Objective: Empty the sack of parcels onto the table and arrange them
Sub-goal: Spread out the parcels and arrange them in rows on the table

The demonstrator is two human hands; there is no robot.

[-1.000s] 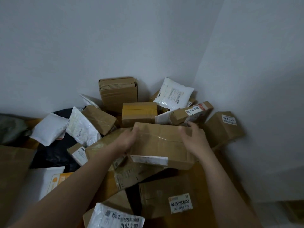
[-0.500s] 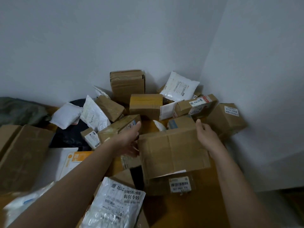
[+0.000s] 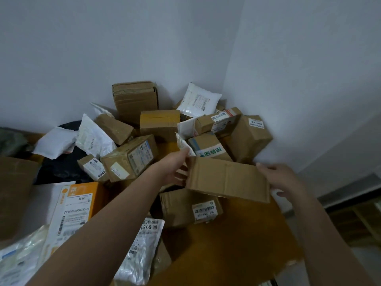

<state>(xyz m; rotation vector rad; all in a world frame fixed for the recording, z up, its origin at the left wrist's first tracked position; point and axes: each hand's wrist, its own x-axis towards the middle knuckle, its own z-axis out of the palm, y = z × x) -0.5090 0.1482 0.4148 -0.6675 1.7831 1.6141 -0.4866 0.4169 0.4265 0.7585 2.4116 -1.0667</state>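
- Flat cardboard box (image 3: 227,179) held up over the table (image 3: 237,240), at about 3 o'clock from frame centre, long side tilted down toward the right
- Left hand (image 3: 175,169) at the box's left end, fingers stretched along the edge, thumb hidden behind; grip not clear, cannot tell whether it clasps or only steadies
- Right hand (image 3: 282,179) at the box's right end, fingers curled round the edge, holding it
- Directly under the held box: brown box with barcode label (image 3: 190,207), lying on the table at 6 o'clock from it
- At 12 o'clock from the held box: box with green-printed tape (image 3: 209,147), just beside a white mailer edge (image 3: 183,143)
- At 9 o'clock: taped box with several labels (image 3: 129,157), tilted, and a small labelled box (image 3: 91,167) touching its left side
- Pile in the wall corner at 12 o'clock: tall upright carton (image 3: 135,100), yellow-taped box (image 3: 159,121), white padded mailer (image 3: 199,100), long box with red-edged label (image 3: 218,120), large brown box (image 3: 250,137) leaning against the right wall
- At 10 o'clock: white poly bags (image 3: 55,141), over a black sack (image 3: 59,168)
- At 7 o'clock: orange and white carton (image 3: 72,207); clear-wrapped parcel with printed label (image 3: 144,238) at the near edge
- Far left edge: large brown carton (image 3: 14,193)
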